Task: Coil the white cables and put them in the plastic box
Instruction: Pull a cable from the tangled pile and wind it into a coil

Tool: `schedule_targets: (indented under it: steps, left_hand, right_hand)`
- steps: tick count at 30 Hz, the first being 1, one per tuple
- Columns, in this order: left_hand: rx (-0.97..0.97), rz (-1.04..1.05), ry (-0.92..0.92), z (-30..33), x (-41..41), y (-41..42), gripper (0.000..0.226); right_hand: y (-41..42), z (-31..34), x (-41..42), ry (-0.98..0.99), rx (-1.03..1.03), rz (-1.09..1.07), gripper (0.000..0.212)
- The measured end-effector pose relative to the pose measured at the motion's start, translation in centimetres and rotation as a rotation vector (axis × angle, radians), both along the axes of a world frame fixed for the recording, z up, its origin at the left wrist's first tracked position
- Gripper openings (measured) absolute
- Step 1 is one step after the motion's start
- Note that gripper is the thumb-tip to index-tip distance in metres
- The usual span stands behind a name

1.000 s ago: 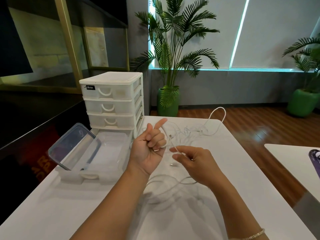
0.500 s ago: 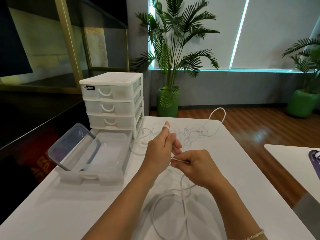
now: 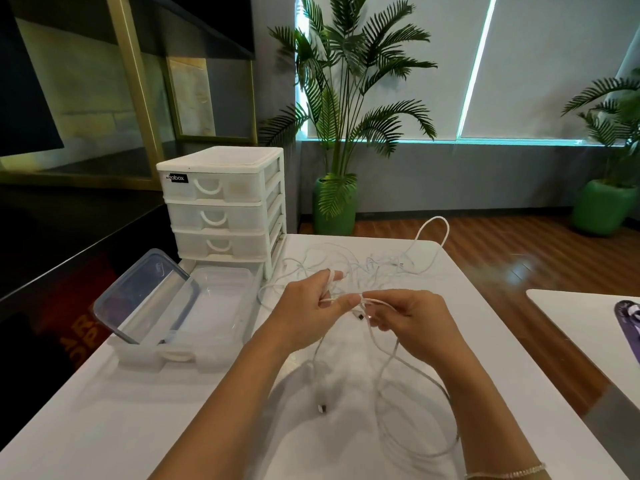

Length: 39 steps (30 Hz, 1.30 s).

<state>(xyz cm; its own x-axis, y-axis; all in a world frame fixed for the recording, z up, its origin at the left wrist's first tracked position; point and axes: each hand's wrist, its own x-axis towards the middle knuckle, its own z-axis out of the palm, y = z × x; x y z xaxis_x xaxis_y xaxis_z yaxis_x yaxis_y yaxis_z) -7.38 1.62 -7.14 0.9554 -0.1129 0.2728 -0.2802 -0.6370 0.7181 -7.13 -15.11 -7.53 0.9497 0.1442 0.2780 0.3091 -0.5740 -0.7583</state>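
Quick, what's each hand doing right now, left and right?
Left hand: holding the white cable, a turn wound round its fingers.
Right hand: pinching the same cable near its plug end.

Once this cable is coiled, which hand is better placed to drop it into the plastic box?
Left, probably. The left hand is nearer the open plastic box, which sits on its side of the table, and the white cable already loops around its fingers.
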Motion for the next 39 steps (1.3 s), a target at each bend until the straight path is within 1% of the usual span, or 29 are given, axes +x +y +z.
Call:
schedule_targets:
  steps: [2,3,5,6,8,10,12,14,18,21,24,26,27,29,31,34,36,38,39]
  left_hand:
    - [0.017,0.002,0.016,0.2,0.1,0.3,0.043]
    - [0.033,-0.001,0.009,0.2,0.1,0.4,0.037]
    - [0.071,0.002,-0.007,0.1,0.3,0.6,0.019]
    - [0.078,0.006,-0.015,0.1,0.4,0.6,0.019]
    - [0.060,0.006,-0.014,0.0,0.6,0.7,0.033]
    - [-0.007,0.001,-0.009,0.1,0.7,0.8,0.034]
    - [-0.111,-0.013,0.009,0.2,0.6,1.0,0.025]
    - [-0.228,-0.022,0.013,0.4,0.6,1.2,0.024]
    - [-0.446,-0.009,-0.004,0.7,0.2,0.9,0.017]
    - [-0.592,0.050,-0.014,0.8,0.4,0.5,0.021]
    - [-0.664,0.074,-0.012,0.8,0.5,0.0,0.022]
    - [-0.671,0.076,-0.002,0.6,0.5,-0.2,0.023]
    - [-0.633,0.081,0.003,0.4,0.5,-0.2,0.024]
    - [-0.511,0.094,0.005,0.2,0.6,-0.3,0.024]
    - [-0.447,0.103,0.009,0.0,0.7,-0.5,0.023]
    - [-0.405,0.085,0.013,-0.3,0.6,-1.0,0.022]
    - [-0.365,0.070,0.003,-0.4,0.5,-1.4,0.024]
    - [-0.373,0.078,0.012,-0.4,0.5,-1.5,0.026]
    - [-0.405,0.076,0.047,-0.4,0.5,-1.4,0.028]
  right_hand:
    - [-0.1,0.1,0.0,0.062,0.108,0.008,0.015]
    - [0.0,0.1,-0.1,0.078,0.138,0.007,0.012]
    - [0.2,0.2,-0.3,0.089,0.164,-0.028,0.012]
    - [0.2,0.2,-0.2,0.090,0.172,-0.060,0.014]
    - [0.3,0.2,-0.1,0.102,0.181,-0.123,0.017]
    - [0.2,0.2,0.1,0.109,0.171,-0.174,0.021]
    - [0.0,0.1,0.3,0.101,0.144,-0.230,0.025]
    - [-0.4,0.1,0.5,0.112,0.102,-0.257,0.027]
    - [-0.4,-0.1,0.5,0.163,-0.021,-0.185,0.025]
    - [-0.2,-0.3,0.3,0.181,-0.096,-0.125,0.024]
    - [0.2,-0.6,0.2,0.182,-0.193,-0.093,0.024]
    - [0.5,-0.6,0.0,0.159,-0.275,-0.094,0.033]
    - [0.6,-0.6,0.0,0.117,-0.294,-0.091,0.041]
    - [1.0,-0.3,-0.3,0.011,-0.226,-0.066,0.052]
    - [1.6,0.1,-0.7,-0.033,-0.082,-0.028,0.053]
    - [2.9,-0.3,-0.7,0.052,0.128,0.020,0.044]
    - [3.4,-0.5,-0.7,0.134,0.328,0.068,0.031]
    - [3.3,-0.4,-0.7,0.205,0.533,0.100,0.024]
    - [3.0,-0.3,-0.8,0.223,0.592,0.095,0.022]
